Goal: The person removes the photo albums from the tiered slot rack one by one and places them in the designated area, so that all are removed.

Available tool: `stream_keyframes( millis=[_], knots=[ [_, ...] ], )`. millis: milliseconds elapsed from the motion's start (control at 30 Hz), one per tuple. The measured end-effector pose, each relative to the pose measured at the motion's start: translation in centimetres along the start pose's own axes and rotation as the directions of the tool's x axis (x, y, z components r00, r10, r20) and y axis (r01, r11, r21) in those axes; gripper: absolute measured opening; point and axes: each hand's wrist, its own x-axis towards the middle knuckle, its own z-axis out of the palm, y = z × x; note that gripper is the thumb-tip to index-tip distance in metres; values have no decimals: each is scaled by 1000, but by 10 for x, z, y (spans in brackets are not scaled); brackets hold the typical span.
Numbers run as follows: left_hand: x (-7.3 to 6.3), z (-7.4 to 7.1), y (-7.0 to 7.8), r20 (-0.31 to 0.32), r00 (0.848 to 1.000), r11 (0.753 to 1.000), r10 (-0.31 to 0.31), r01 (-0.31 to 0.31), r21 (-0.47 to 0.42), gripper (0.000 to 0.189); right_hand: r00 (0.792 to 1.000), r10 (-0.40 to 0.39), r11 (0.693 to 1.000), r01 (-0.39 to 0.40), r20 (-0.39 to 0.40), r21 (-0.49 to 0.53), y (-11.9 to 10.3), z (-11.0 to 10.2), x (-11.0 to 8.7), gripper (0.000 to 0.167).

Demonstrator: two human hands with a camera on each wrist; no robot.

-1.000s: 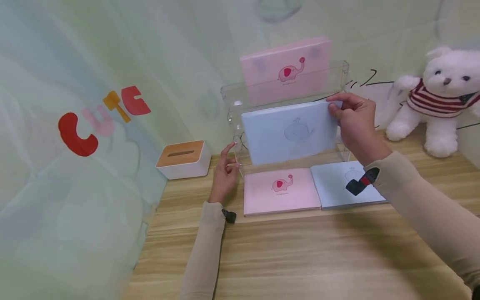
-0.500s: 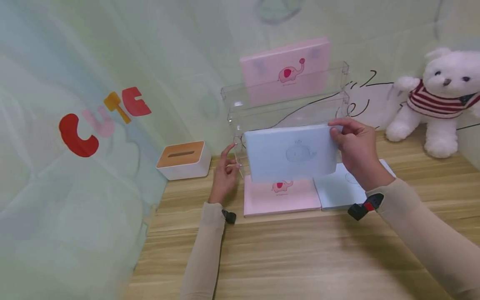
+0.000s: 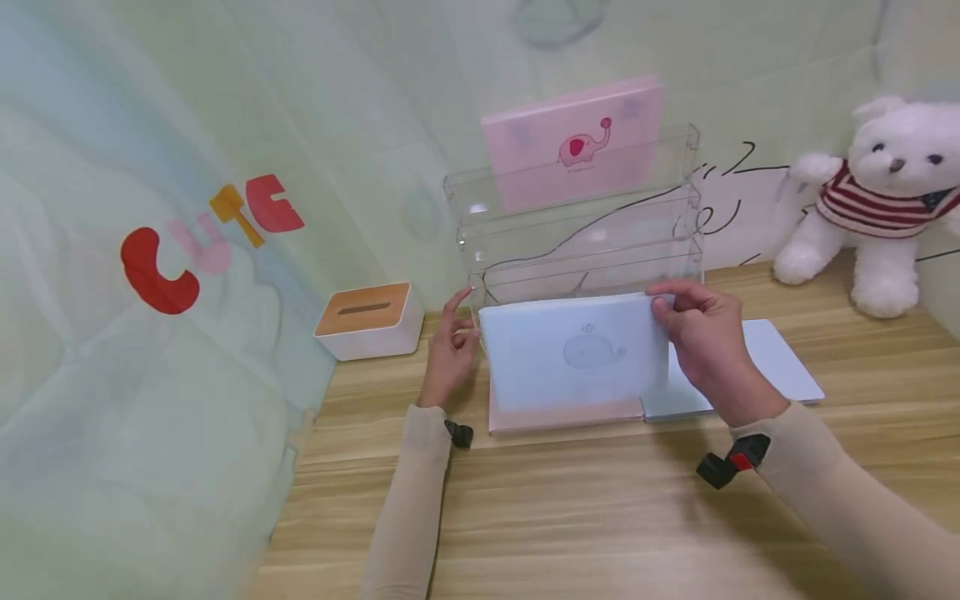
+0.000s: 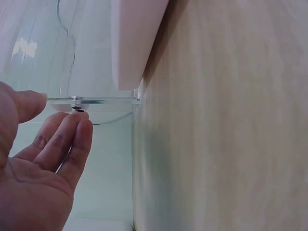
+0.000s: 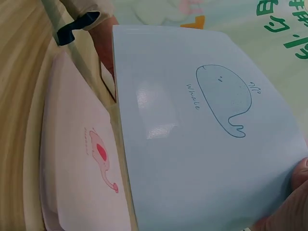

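Observation:
My right hand (image 3: 708, 350) pinches the top right corner of a light blue book (image 3: 573, 354) with a whale drawn on its cover. It hangs tilted in front of the lowest tier of a clear acrylic rack (image 3: 570, 197), overlapping a pink book (image 3: 570, 415) lying on the table. The right wrist view shows the whale book (image 5: 168, 168) close up, above the pink elephant book (image 5: 86, 144). My left hand (image 3: 448, 358) touches the rack's left side; its fingertips meet the clear side panel (image 4: 110, 100) by a small metal fitting in the left wrist view.
Another pink elephant book (image 3: 532, 142) stands in the rack's top tier. To the right, a second light blue book (image 3: 783, 362) lies on the wooden table (image 3: 540, 517). A white tissue box (image 3: 371, 342) with a wooden lid is at left, a white teddy bear (image 3: 885, 275) at right.
My right hand has lowered the light blue book from the rack's middle tier to in front of its lowest one. My left hand stays at the rack's side.

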Motion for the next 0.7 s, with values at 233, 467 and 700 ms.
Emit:
stream_keyframes(
  millis=[233, 467, 700],
  knots=[
    [0, 0, 0, -5, 1000, 1000, 1, -1, 11, 79, 997, 70, 997, -69, 37, -16, 17, -2, -13, 36],
    [1, 0, 0, 4, 999, 999, -43, 43, 3, 82, 991, 131, 991, -131, 41, 12, 30, -5, -21, 43],
    [0, 0, -1, 3, 999, 999, -46, 46, 4, 80, 984, 170, 985, -170, 50, -7, 46, -7, -32, 46]
  ],
)
